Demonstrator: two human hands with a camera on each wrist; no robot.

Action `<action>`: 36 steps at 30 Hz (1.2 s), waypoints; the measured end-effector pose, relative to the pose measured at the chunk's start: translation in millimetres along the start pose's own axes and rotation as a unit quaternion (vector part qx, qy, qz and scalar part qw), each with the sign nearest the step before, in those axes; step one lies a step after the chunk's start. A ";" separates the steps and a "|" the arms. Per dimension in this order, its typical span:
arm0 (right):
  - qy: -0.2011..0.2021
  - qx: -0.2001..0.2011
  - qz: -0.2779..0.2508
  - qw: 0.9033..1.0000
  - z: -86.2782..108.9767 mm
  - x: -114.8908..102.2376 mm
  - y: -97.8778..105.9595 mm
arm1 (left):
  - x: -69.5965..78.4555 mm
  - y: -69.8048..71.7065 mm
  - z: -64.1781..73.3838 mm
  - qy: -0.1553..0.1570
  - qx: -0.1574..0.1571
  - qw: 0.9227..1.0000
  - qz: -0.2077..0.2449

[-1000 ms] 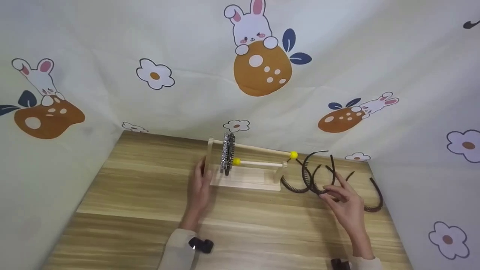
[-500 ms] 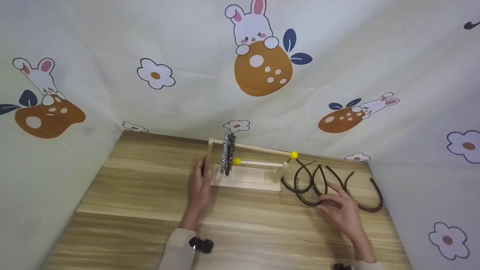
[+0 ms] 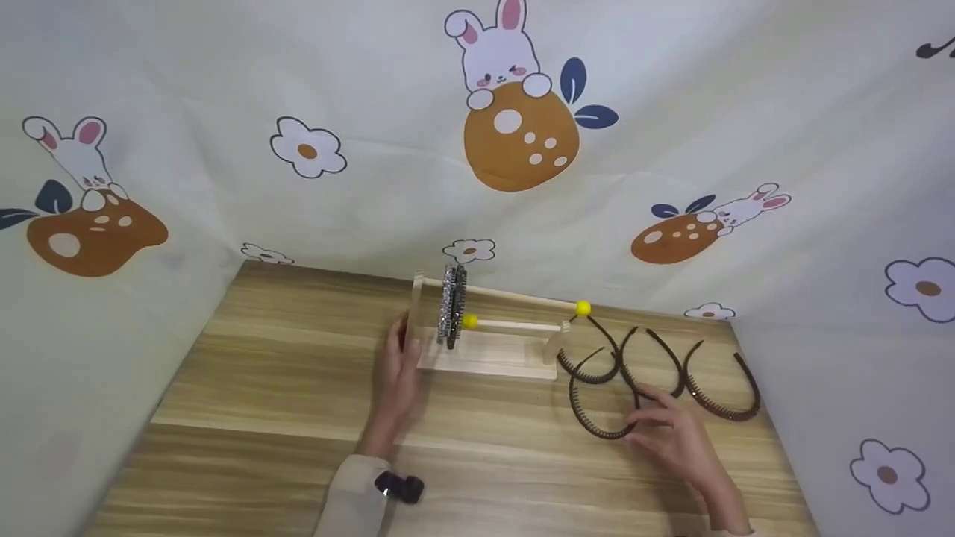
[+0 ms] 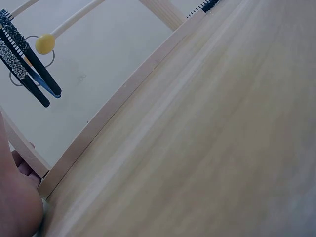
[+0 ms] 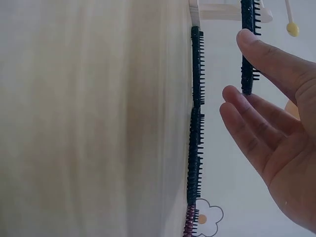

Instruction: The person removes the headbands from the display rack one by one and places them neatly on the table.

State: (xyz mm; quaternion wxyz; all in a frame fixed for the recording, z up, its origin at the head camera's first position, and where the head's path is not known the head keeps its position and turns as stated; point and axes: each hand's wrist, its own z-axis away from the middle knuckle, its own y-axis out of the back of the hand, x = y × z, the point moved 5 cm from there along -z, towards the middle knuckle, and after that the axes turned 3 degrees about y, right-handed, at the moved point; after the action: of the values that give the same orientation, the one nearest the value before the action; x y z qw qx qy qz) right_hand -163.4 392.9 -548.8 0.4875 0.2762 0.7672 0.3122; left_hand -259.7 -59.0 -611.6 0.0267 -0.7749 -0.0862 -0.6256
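Note:
A dark toothed headband (image 3: 597,432) is pinched between thumb and fingers of my right hand (image 3: 677,440), raised off the table in the right wrist view. My left hand (image 3: 399,377) grips the left upright of a pale wooden stand (image 3: 489,367), its fingers behind the board. Two rods with yellow ball ends (image 3: 583,308) belong to the stand. Sparkly silver and black headbands (image 3: 450,313) hang on it near the left upright. Three more toothed headbands lie to its right: a dark one (image 3: 561,365), another dark one (image 3: 680,373) and a brownish one (image 3: 756,395).
The wood-grain table (image 3: 298,373) meets a pale printed cloth (image 3: 373,201) at its back and sides. The stand and the loose headbands sit toward the back edge. The held headband overlaps the leftmost loose one in the head view.
My right hand has drawn the pinched headband toward me and slightly left, away from the other loose headbands. The left hand and the stand have stayed put.

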 end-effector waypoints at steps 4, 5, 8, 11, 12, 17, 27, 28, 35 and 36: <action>-0.018 -0.036 0.007 0.999 3.8 -0.1 -4.1 | 0.5 -0.7 0.4 0.000 0.001 1.000 -0.002; -0.021 -0.044 0.012 0.999 4.3 -0.1 -5.1 | 0.2 -1.0 0.3 -0.001 0.001 1.000 -0.003; -0.017 -0.063 0.021 0.998 5.3 -0.9 -8.5 | 0.4 -1.2 -0.3 -0.005 0.002 1.000 -0.003; -0.007 -0.077 0.015 0.997 6.7 -1.6 -11.3 | -0.5 -1.4 -1.6 -0.012 0.002 1.000 0.000; -0.005 -0.081 0.010 0.997 7.3 -1.8 -12.0 | -0.2 -1.2 -1.6 -0.012 0.003 1.000 0.001; -0.008 -0.097 -0.019 0.995 10.8 -1.0 -14.5 | -0.7 0.1 -2.0 -0.017 0.006 1.000 -0.005; -0.017 -0.118 -0.021 0.993 14.4 0.3 -18.4 | -1.8 0.8 -1.4 -0.015 0.007 1.000 -0.006; -0.023 -0.122 -0.020 0.992 14.4 0.8 -18.7 | -1.9 0.7 -1.4 -0.014 0.007 1.000 -0.005; -0.043 -0.149 -0.014 0.988 13.8 2.5 -20.6 | -0.3 0.6 -2.2 -0.018 0.007 1.000 -0.001; -0.042 -0.151 -0.010 0.988 13.5 2.3 -20.8 | -0.1 0.5 -2.2 -0.021 0.006 1.000 -0.002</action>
State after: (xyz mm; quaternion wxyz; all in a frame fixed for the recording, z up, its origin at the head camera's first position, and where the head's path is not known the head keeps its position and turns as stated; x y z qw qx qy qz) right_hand -154.4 383.9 -570.2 0.5585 0.2050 0.6927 0.4077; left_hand -261.8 -59.8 -611.2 0.0282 -0.7873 -0.0918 -0.6091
